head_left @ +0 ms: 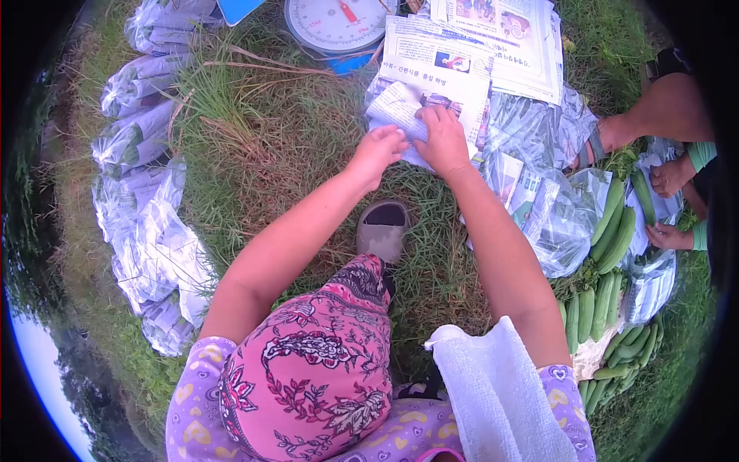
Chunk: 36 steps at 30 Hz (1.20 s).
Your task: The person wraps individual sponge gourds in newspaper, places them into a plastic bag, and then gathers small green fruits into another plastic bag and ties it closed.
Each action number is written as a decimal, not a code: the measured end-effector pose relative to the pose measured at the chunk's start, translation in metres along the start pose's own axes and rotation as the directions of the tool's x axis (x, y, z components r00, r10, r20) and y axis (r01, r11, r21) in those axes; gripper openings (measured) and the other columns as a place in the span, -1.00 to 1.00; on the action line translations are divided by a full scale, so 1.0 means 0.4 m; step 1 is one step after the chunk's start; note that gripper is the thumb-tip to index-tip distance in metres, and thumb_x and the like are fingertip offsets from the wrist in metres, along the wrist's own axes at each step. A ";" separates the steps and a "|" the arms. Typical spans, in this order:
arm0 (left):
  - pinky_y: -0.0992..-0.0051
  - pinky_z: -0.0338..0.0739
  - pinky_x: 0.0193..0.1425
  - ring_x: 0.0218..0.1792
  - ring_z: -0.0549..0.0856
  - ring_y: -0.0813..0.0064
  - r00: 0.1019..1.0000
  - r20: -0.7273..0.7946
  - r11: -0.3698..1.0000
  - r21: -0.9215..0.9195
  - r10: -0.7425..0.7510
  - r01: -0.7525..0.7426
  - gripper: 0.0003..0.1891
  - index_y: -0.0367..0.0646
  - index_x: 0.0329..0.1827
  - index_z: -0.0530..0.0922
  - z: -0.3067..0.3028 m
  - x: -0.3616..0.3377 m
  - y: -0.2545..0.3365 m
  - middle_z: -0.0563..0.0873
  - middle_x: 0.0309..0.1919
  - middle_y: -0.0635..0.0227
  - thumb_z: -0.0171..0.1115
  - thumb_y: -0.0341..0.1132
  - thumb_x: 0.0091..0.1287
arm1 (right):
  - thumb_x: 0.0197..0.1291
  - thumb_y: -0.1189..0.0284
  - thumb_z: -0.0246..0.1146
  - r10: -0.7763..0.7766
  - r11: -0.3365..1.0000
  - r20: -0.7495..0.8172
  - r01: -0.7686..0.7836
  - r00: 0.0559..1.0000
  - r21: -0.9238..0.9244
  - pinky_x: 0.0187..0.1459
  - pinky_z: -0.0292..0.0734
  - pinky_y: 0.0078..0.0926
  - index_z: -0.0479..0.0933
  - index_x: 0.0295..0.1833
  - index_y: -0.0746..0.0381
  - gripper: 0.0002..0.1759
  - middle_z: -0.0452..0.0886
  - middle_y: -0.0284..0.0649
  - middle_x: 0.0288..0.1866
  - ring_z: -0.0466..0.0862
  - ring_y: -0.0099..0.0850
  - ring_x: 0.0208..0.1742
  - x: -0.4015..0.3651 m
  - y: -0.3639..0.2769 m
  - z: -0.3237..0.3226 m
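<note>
In front of me a stack of newspaper sheets (471, 68) lies on the grass. My right hand (444, 138) is closed on the near edge of the top sheet, its fingers bent over the paper. Just left of it, my left hand (379, 154) pinches the same sheet's lower left corner. That corner is folded up between the two hands. Clear plastic bags (560, 223) with printed paper in them lie right of my right forearm.
A round dial scale (339, 23) stands at the top. Wrapped bundles in plastic (138, 146) line the left. Green cucumbers (616, 239) lie at the right, where another person's hands (671, 175) hold one. A shoe (382, 231) is below my hands.
</note>
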<state>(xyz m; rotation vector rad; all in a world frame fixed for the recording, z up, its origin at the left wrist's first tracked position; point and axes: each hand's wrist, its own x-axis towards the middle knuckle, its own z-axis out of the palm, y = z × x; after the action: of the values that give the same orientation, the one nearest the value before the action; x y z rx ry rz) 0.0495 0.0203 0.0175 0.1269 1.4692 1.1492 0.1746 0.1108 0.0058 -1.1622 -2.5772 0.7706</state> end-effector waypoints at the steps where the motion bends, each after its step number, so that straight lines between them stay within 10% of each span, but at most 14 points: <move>1: 0.38 0.48 0.09 -0.03 0.60 0.41 1.000 0.003 0.997 -0.080 -0.004 0.004 -0.65 -0.29 0.10 0.39 0.006 0.002 -0.005 0.57 -0.05 0.25 0.10 -0.22 0.41 | -0.18 0.47 0.38 0.010 0.999 0.000 -0.010 1.000 0.039 0.10 0.42 -0.25 0.50 -0.03 0.12 -0.53 0.52 -0.19 -0.01 0.49 -0.18 0.09 -0.004 -0.001 -0.004; 11: 0.35 0.44 0.13 0.00 0.57 0.42 0.993 -0.032 0.990 -0.086 -0.111 0.107 -0.63 -0.23 0.19 0.38 0.052 -0.072 -0.047 0.51 0.11 0.26 0.05 -0.20 0.42 | -0.17 0.36 0.44 0.216 0.896 -0.055 -0.176 0.975 0.408 0.14 0.49 -0.31 0.59 0.02 0.30 -0.46 0.63 0.00 0.02 0.62 -0.13 0.07 -0.160 -0.018 -0.033; 16: 0.24 0.42 0.23 0.08 0.57 0.31 0.992 0.112 0.908 -0.419 0.054 -0.002 -0.59 -0.33 0.22 0.35 0.057 -0.103 -0.082 0.56 0.05 0.17 0.03 -0.25 0.41 | -0.13 0.31 0.47 0.323 0.730 0.056 -0.286 0.945 0.621 0.11 0.51 -0.40 0.56 0.08 0.39 -0.38 0.66 0.04 -0.01 0.67 -0.23 0.02 -0.244 -0.076 -0.046; 21: 0.17 0.47 0.22 0.10 0.56 0.22 0.955 0.282 0.883 -0.466 0.089 0.055 -0.45 -0.33 0.27 0.25 0.052 -0.133 -0.087 0.54 0.04 0.09 0.14 -0.17 0.33 | 0.18 0.46 0.33 0.239 -0.086 0.500 -0.495 0.832 0.865 0.06 0.54 -0.45 0.37 0.28 0.43 -0.43 0.60 -0.12 0.07 0.62 -0.47 0.00 -0.297 -0.076 -0.109; 24: 0.14 0.49 0.19 0.07 0.57 0.18 0.945 0.313 0.886 -0.460 0.099 0.059 -0.39 -0.31 0.27 0.24 0.078 -0.151 -0.084 0.54 -0.03 0.09 0.20 -0.16 0.25 | 0.15 0.47 0.36 0.227 -0.336 0.554 -0.469 0.801 0.817 0.00 0.55 -0.51 0.42 0.23 0.42 -0.46 0.63 -0.16 0.00 0.62 -0.52 -0.05 -0.335 -0.086 -0.140; 26: 0.20 0.51 0.17 0.02 0.59 0.26 0.930 0.354 0.851 -0.515 0.097 0.108 -0.46 -0.32 0.21 0.30 0.100 -0.177 -0.061 0.57 -0.07 0.15 0.22 -0.22 0.23 | 0.07 0.34 0.45 0.337 0.067 0.462 -0.510 0.820 0.858 0.05 0.52 -0.46 0.45 0.20 0.38 -0.39 0.55 -0.14 0.11 0.59 -0.43 0.04 -0.346 -0.081 -0.156; 28: 0.23 0.62 0.01 -0.13 0.67 0.21 0.909 0.408 0.876 -0.466 0.087 0.126 -0.41 -0.32 0.22 0.28 0.114 -0.195 -0.030 0.60 -0.16 0.12 0.21 -0.18 0.21 | -0.05 0.26 0.52 0.323 0.847 -0.164 -0.207 0.932 0.489 0.14 0.45 -0.37 0.45 0.22 0.34 -0.27 0.43 -0.11 0.26 0.49 -0.35 0.19 -0.362 -0.090 -0.206; 30: 0.24 0.65 -0.06 -0.18 0.69 0.21 0.854 0.519 0.849 -0.469 0.040 0.245 -0.42 -0.32 0.20 0.31 0.117 -0.213 -0.011 0.62 -0.18 0.10 0.21 -0.15 0.21 | -0.04 0.19 0.50 0.354 0.744 -0.098 -0.217 0.930 0.632 0.24 0.36 -0.30 0.31 0.34 0.32 -0.13 0.34 -0.02 0.35 0.40 -0.20 0.31 -0.362 -0.076 -0.235; 33: 0.27 0.64 -0.05 -0.16 0.70 0.26 0.823 0.566 0.898 -0.390 0.058 0.205 -0.50 -0.33 0.17 0.37 0.154 -0.217 -0.007 0.63 -0.16 0.10 0.19 -0.21 0.25 | 0.08 0.09 0.39 0.273 0.144 0.267 -0.314 0.924 0.938 0.35 0.25 -0.24 0.04 0.47 0.38 0.01 0.29 0.20 0.34 0.31 -0.01 0.40 -0.370 -0.096 -0.250; 36: 0.31 0.64 -0.06 -0.17 0.69 0.33 0.932 0.341 0.962 -0.270 0.125 -0.030 -0.59 -0.34 0.14 0.42 0.225 -0.235 0.000 0.64 -0.14 0.14 0.15 -0.29 0.29 | 0.09 0.08 0.37 0.296 0.729 0.038 -0.251 0.955 0.637 0.37 0.22 -0.22 -0.04 0.47 0.44 0.06 0.25 0.28 0.36 0.27 0.03 0.43 -0.400 -0.124 -0.259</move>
<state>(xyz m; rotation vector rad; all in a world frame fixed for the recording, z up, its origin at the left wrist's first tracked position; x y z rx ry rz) 0.1492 0.0092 0.1004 0.2008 0.9909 1.2984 0.2903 0.0029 0.1232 -1.2939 -1.8319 1.4946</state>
